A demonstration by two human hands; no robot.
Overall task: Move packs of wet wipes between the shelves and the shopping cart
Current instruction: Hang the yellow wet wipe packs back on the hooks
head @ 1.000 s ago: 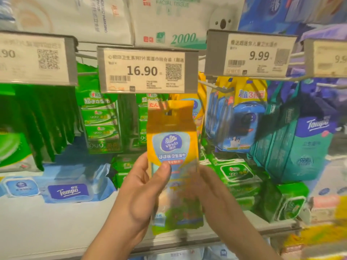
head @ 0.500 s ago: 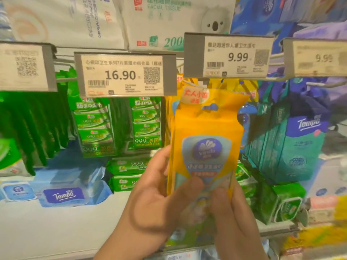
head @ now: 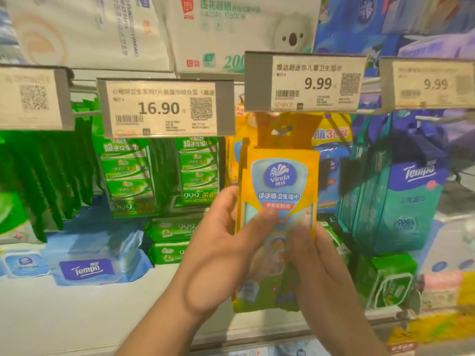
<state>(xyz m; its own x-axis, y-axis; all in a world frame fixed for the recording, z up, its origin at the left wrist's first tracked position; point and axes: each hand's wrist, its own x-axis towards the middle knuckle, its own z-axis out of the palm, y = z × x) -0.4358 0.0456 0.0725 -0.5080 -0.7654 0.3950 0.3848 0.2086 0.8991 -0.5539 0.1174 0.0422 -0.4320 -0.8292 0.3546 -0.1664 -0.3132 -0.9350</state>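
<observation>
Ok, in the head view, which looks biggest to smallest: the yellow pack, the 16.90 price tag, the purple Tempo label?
1. yellow pack, though it is held nearest the camera, which may flatter it
2. 16.90 price tag
3. purple Tempo label, plainly smallest

Single head-worn view, close to the shelf [head: 77, 304], faced forward and slightly upward at the price tags [head: 164, 109].

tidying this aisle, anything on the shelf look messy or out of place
The blue Tempo packs lie slumped and crumpled on the white shelf, unlike the neatly hung green packs above them. The yellow Vinda pack is simply held upright in both hands, under the 9.99 tag.
</observation>
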